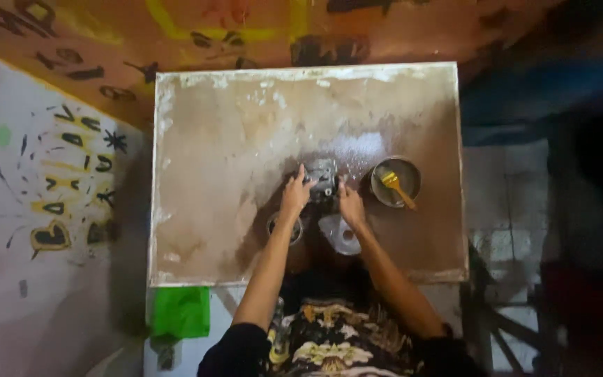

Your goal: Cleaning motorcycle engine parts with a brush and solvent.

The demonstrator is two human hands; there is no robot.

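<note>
Grey metal part sits between both hands, equally near: left hand grips its left side, right hand its right; long axis unclear.

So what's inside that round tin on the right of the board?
A brush with a yellow head and wooden handle lies in the tin, its handle sticking out over the rim. The tin's bottom looks dark; whether it holds paint or liquid can't be made out.

Worn brown table, round pan with yellow brush, grey metal part, small tin, white container
</note>
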